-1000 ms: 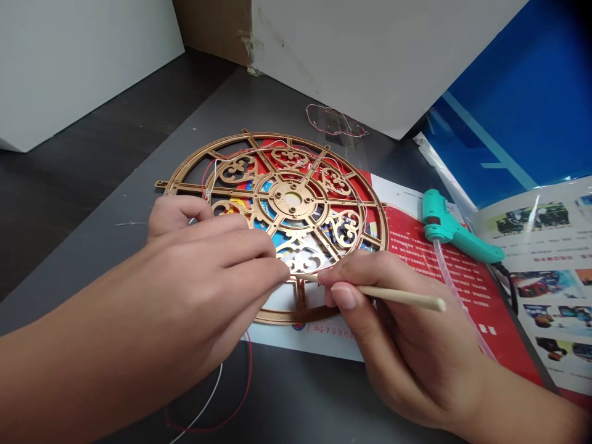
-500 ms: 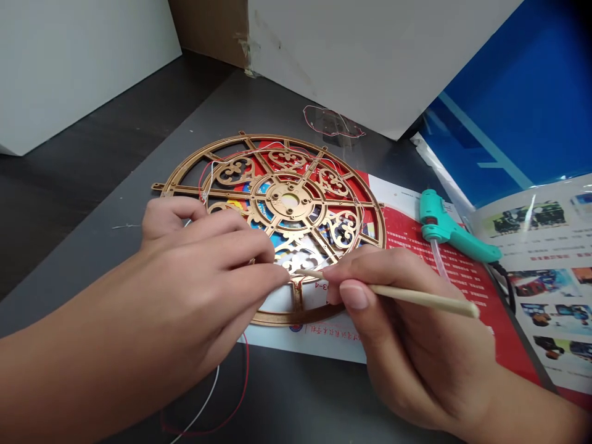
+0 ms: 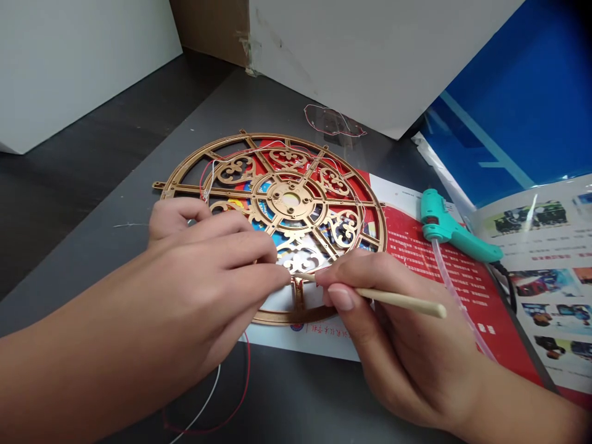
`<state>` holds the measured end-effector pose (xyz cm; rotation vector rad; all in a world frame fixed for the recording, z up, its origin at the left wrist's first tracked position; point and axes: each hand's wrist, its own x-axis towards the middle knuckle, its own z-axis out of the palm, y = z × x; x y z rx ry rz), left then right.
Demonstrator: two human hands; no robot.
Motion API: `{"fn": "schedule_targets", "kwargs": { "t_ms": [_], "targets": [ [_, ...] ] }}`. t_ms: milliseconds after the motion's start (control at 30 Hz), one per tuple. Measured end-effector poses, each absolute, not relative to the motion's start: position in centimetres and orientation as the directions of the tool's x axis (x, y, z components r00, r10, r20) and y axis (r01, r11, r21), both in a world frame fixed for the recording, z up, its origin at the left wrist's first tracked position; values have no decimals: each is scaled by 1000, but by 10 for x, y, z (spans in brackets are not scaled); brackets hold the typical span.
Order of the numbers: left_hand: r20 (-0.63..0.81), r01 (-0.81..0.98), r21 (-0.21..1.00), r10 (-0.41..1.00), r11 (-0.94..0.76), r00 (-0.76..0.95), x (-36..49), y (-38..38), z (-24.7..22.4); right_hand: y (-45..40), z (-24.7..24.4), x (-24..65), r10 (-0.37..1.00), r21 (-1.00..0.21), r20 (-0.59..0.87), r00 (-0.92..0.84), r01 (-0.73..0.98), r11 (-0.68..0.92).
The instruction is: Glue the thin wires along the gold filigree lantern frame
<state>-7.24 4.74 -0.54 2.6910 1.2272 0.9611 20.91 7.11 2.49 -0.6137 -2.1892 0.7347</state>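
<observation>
Carefully I pinch the thin wooden stick [image 3: 398, 299] in my right hand [image 3: 407, 351], its tip at the gold filigree wheel [image 3: 277, 198]; my left hand [image 3: 198, 277] curls closed beside it, holding something I cannot tell

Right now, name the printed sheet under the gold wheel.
The red-and-white sheet, red-printed and partly under the gold wheel; the photo booklet to its right is covered in pictures.

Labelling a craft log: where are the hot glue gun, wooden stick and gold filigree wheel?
Hot glue gun [image 3: 456, 238]: head view, on its body.
Wooden stick [image 3: 402, 301]: head view, on its shaft.
Gold filigree wheel [image 3: 278, 198]: head view, on its hub.
</observation>
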Motion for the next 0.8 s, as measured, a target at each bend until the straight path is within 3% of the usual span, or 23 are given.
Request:
{"fn": "schedule_targets", "kwargs": {
  "t_ms": [400, 567, 800],
  "targets": [
    [503, 649, 292, 690, -703, 521, -64, 43, -21, 63, 30, 210, 593, -591, 508, -625, 248, 767],
    [505, 650, 274, 681, -709, 530, -75, 50, -5, 66, 31, 216, 618, -485, 548, -564, 387, 784],
    [521, 621, 201, 620, -757, 587, -79, 56, 9, 87, 45, 198, 657, -619, 474, -586, 309, 722]
  ]
}}
